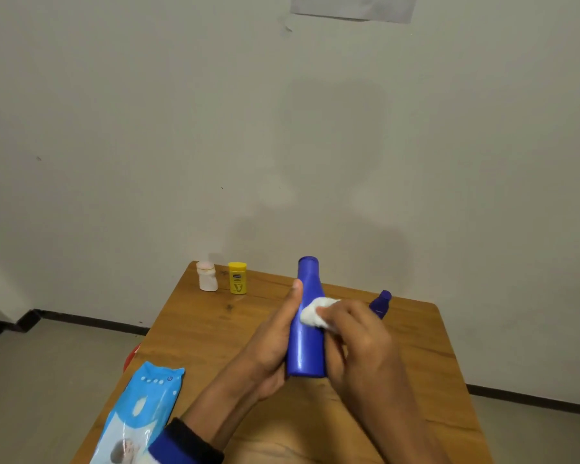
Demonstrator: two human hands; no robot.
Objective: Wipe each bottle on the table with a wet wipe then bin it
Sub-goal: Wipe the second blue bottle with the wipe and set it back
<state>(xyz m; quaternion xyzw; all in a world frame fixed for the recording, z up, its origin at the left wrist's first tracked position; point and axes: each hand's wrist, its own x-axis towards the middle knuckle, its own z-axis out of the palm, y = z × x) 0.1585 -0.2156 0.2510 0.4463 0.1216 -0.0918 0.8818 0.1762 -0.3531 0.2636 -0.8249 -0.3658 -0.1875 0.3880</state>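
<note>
Brown wood-grain counter (195, 329) against plain pale wall. Above its centre: tall glossy blue plastic bottle (307, 333), left hand (275, 343) fingers wrapped round it; right hand (352, 333) fingers pinching crumpled white wet wipe (315, 311) against it.

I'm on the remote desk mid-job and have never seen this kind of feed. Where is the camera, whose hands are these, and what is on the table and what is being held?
There is no machine here: a person works with bare hands, and the single picture comes from a camera on their head, looking forward and down. The left hand grips a tall blue bottle above the wooden table. The right hand pinches a white wet wipe against the bottle's side. Standing at the far edge are a small white bottle, a yellow bottle and, partly behind the right hand, a small dark blue bottle. A light blue pack of wipes lies near the left forearm. Something red peeks out past the table's left edge; I cannot tell what it is.
</note>
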